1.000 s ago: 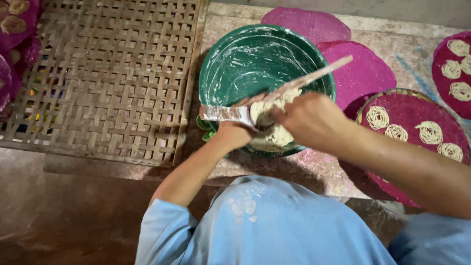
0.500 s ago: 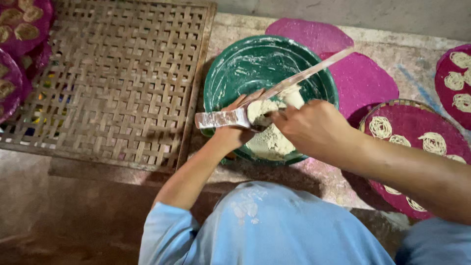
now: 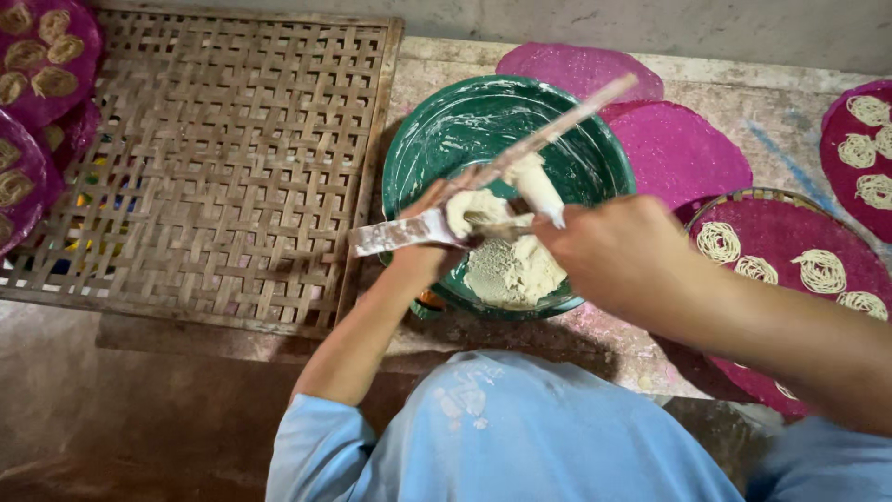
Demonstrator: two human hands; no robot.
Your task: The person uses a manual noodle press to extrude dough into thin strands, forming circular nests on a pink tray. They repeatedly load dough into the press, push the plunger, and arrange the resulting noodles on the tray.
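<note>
A lump of pale dough (image 3: 513, 270) lies at the near side of the green bowl (image 3: 437, 139), directly under both hands, and a smaller wad sits on the floury metal press (image 3: 409, 231) that the left hand (image 3: 423, 244) grasps over the bowl. The right hand (image 3: 613, 253) closes around a long wooden stick (image 3: 567, 116), its dough-coated end packing that wad in. Loading looks part done (much dough remains), while the pink mats (image 3: 799, 270) right of the hands already carry noodle coils.
</note>
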